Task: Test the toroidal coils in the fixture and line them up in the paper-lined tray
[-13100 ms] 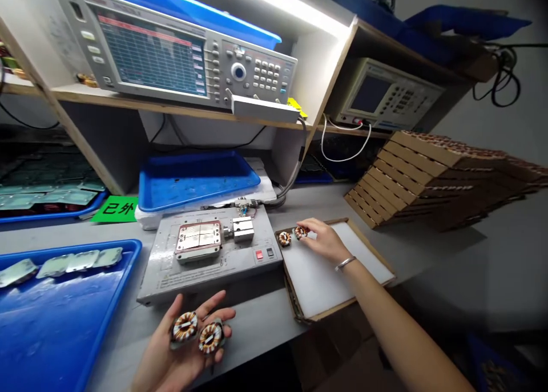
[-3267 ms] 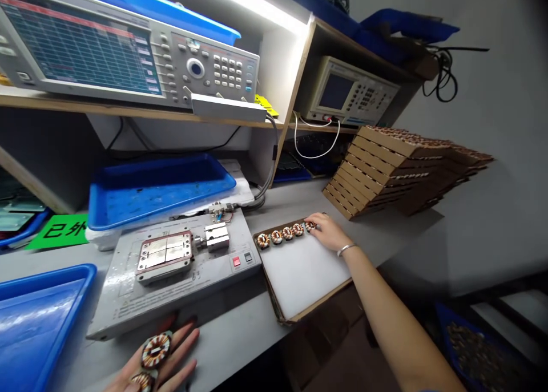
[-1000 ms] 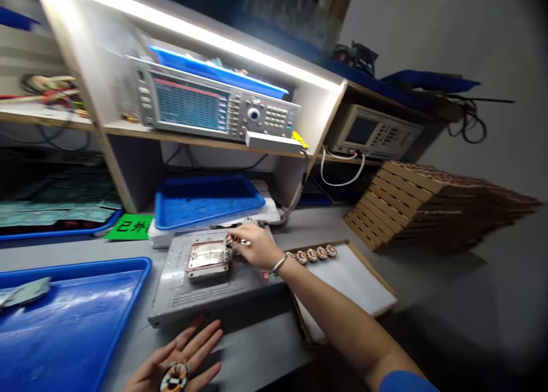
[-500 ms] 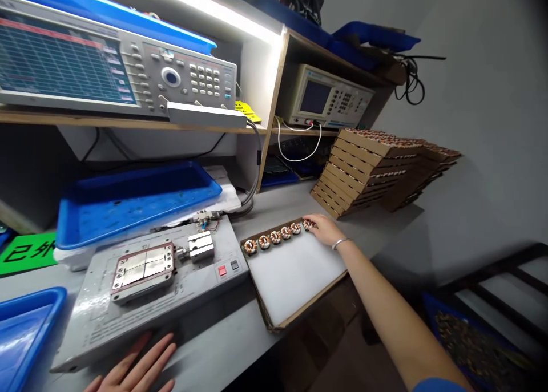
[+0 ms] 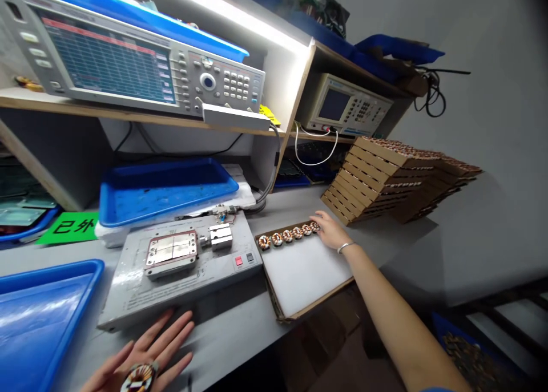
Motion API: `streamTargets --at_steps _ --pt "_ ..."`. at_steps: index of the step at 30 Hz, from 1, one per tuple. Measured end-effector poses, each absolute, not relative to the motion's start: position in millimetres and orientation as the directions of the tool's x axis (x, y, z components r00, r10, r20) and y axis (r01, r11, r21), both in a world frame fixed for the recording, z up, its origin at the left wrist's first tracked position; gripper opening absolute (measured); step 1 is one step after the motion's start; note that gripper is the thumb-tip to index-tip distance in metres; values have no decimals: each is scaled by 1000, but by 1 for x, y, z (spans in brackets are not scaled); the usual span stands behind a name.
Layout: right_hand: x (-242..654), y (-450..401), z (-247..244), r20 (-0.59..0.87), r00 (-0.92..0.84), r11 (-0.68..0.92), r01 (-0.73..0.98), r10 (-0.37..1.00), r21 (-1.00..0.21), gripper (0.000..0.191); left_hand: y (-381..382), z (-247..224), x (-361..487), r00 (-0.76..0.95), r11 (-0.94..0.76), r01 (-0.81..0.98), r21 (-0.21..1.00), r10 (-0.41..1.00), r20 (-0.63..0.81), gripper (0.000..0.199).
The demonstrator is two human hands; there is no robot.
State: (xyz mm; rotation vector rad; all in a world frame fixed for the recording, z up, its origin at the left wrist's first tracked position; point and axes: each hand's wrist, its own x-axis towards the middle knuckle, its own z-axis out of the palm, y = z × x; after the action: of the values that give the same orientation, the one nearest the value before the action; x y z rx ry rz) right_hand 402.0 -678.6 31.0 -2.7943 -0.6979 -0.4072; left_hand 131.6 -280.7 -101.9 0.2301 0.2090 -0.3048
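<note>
My left hand [image 5: 160, 346] is palm up with its fingers spread at the bench's front edge. A toroidal coil [image 5: 139, 379], wound with copper and white, rests on its palm, partly cut off by the frame. My right hand [image 5: 330, 232] reaches to the far right corner of a shallow cardboard tray [image 5: 280, 318]. Its fingers are closed on the end toroidal coil [image 5: 315, 227], which they partly cover. Several similar coils [image 5: 287, 235] stand in a row along the tray's back edge, behind a white foam sheet [image 5: 308, 275].
Left of the tray sits a grey test fixture [image 5: 222, 283] with a metal clamp plate [image 5: 171, 249]. Blue trays [image 5: 38, 323] lie left and behind. Stacked cardboard trays [image 5: 363, 175] stand at back right. Measuring instruments [image 5: 128, 61] occupy the shelf above.
The view has swung left. The end coil under my right hand has come closer to its neighbour in the row. The coil on my left palm has come into view.
</note>
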Motion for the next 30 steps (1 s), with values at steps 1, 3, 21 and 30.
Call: streamTargets --at_steps 1,3,21,30 --pt "393 -668 40 352 829 -857 501 434 -122 45 -282 -100 131 936 931 318 177 -279 -216 64" --pt "365 -634 59 446 749 -808 583 491 -89 42 -286 -92 129 941 938 314 149 -287 -180 63" --pt "213 -390 57 195 -58 127 923 979 -363 30 -241 1 103 967 737 98 668 90 -240 57" --pt "311 -385 60 300 359 -282 921 884 -270 41 -63 -32 115 757 -719 450 530 622 201 70"
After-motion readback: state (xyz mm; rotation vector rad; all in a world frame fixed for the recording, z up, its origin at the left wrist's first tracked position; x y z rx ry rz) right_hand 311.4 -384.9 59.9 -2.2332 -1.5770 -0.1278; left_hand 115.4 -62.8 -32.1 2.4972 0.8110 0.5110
